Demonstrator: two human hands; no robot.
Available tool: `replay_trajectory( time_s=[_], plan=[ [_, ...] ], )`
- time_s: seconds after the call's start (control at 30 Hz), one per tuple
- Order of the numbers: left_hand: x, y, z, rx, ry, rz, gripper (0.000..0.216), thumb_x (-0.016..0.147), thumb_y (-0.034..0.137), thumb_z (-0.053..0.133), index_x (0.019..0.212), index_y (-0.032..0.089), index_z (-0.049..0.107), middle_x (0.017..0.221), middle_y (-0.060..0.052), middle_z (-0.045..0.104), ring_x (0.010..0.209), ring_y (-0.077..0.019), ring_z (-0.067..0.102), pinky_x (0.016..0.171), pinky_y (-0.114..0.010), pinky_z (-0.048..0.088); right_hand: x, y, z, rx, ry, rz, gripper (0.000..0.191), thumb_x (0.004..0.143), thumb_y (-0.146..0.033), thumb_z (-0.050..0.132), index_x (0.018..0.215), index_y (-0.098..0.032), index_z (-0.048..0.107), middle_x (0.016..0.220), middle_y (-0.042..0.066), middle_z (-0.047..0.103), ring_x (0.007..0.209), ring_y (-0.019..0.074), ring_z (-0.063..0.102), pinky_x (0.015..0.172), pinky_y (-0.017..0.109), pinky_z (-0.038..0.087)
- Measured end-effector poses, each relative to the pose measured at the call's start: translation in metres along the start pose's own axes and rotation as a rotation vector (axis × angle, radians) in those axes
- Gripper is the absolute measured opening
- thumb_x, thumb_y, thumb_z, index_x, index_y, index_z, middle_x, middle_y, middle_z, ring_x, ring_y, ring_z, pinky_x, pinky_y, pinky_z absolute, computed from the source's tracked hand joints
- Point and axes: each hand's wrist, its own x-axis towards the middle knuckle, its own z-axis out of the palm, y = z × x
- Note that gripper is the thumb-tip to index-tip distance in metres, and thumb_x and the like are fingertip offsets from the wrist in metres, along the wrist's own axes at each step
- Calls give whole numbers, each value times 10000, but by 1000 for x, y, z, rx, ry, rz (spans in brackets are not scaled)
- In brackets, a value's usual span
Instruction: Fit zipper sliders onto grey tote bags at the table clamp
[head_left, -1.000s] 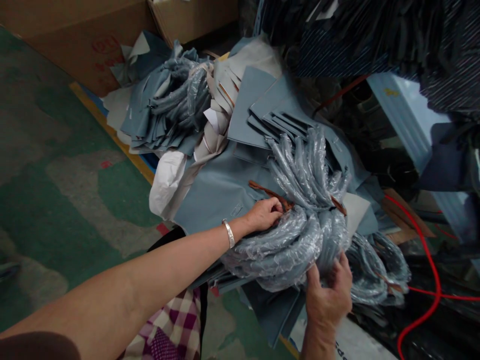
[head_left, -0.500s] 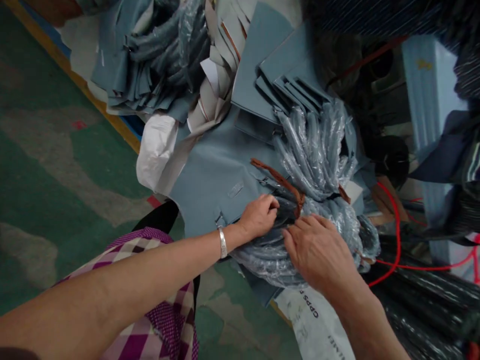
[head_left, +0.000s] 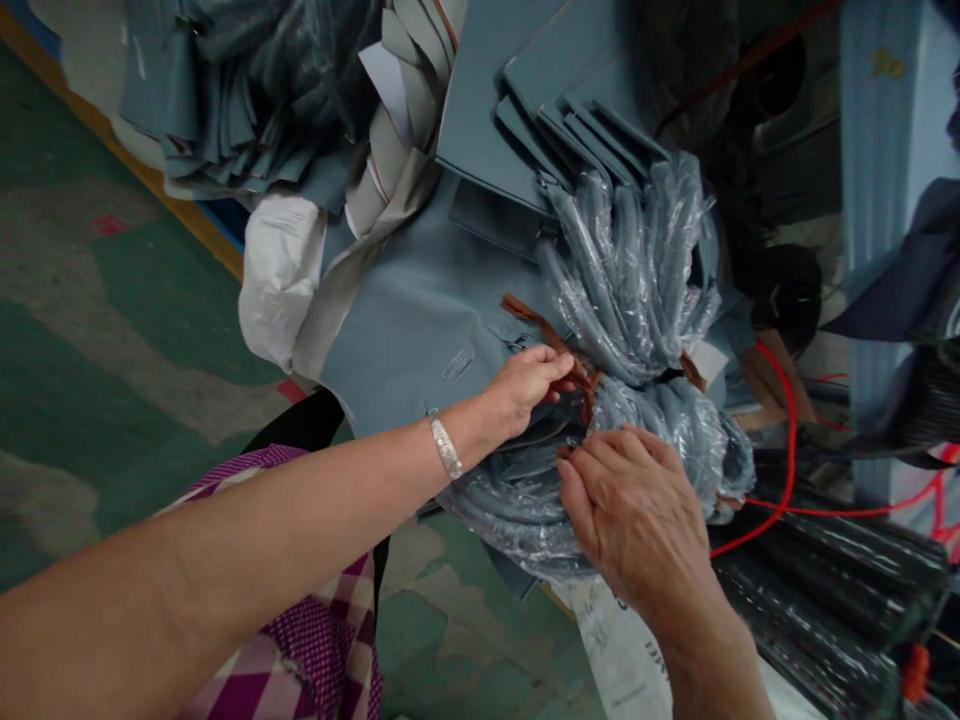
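Note:
A bundle of grey-blue handles wrapped in clear plastic (head_left: 637, 300) lies on a stack of grey-blue leather pieces (head_left: 420, 320). A brown strap (head_left: 540, 325) ties the bundle at its middle. My left hand (head_left: 529, 385), a bracelet on its wrist, pinches the brown strap at the knot. My right hand (head_left: 637, 510) rests on the lower part of the bundle (head_left: 510, 490), its fingers bent and pressing at the plastic just below the knot. What the right fingertips hold is hidden.
More grey-blue cut pieces and another wrapped bundle (head_left: 247, 90) lie at the upper left. A white bag (head_left: 277, 270) sticks out beside the stack. Red cord (head_left: 780, 440) and black wrapped rolls (head_left: 825, 600) sit at the right. Green floor (head_left: 112, 350) spreads to the left.
My right hand came from under the bundle's edge up onto its top near the knot. My left hand shifted slightly up onto the brown strap. The view moved closer.

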Motion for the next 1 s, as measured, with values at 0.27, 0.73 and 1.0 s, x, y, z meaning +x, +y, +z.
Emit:
replay_trajectory(
  time_s=[0.27,0.73,1.0],
  plan=[
    [-32,-16,-17,-347,51,-3,173,877,159,628,757,146,504,740,24,580,643,-64,594,621,-169,448,-5,-7,1,38,41,-14,294,961,-200,451,728,-193,632,751,24,638,845,219,555,1019,424,339],
    [-3,7,-14,520,-294,533,298,787,21,525,1041,176,514,996,15,607,628,-50,571,611,-185,477,-11,-9,7,68,114,-12,305,946,-207,450,685,-200,606,694,25,601,809,221,536,1008,431,352],
    [-6,-7,-14,1059,-244,847,477,812,99,543,1269,174,429,1087,-45,660,794,-143,639,749,-260,487,-11,-9,6,56,107,-36,320,954,-205,439,667,-203,580,655,30,572,763,218,509,987,445,350]
  ],
)
